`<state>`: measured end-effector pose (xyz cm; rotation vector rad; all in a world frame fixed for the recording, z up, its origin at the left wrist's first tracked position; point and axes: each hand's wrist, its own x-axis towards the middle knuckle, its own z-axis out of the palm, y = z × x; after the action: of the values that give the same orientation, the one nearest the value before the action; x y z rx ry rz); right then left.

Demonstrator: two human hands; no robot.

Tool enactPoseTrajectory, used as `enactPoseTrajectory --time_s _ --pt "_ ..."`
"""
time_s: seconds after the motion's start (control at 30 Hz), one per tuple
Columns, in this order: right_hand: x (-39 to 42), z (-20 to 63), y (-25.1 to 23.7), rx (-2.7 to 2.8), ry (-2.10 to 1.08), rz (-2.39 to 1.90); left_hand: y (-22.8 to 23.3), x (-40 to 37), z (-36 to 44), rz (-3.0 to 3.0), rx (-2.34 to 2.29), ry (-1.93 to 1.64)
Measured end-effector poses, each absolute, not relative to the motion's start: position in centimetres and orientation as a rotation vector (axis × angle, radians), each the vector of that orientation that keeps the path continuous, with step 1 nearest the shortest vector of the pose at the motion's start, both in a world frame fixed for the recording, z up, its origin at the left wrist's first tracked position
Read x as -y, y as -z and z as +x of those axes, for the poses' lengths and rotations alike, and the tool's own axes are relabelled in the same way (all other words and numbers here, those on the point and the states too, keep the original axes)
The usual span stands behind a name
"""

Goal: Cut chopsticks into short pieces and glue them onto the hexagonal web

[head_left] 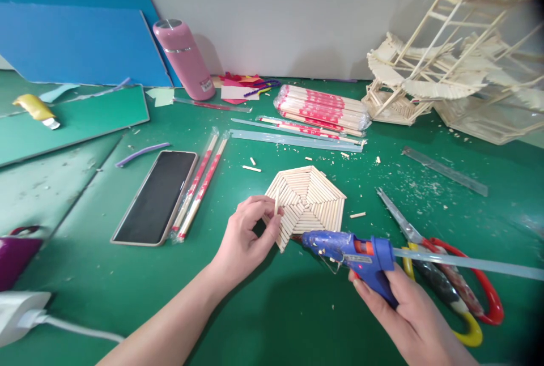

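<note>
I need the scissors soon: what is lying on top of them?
The clear glue stick trailing from the blue glue gun crosses over the scissors. The right hand covers part of the yellow handle; the blades lie uncovered.

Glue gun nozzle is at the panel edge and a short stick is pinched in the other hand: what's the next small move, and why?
Probably squeeze a dab of glue at the hexagonal stick panel's near edge: the right hand holds the blue glue gun with its nozzle touching there, and the left hand pinches a short stick upright beside that spot.
</note>
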<state>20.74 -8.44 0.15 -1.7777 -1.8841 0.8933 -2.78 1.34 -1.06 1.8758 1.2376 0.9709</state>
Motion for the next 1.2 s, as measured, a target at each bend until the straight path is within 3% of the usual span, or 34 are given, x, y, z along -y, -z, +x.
enactPoseTrajectory --time_s 1.2 --pt "8.29 20.50 -0.46 1.876 -0.821 -1.832 0.69 -1.22 -2.73 1.846 -1.248 -0.962"
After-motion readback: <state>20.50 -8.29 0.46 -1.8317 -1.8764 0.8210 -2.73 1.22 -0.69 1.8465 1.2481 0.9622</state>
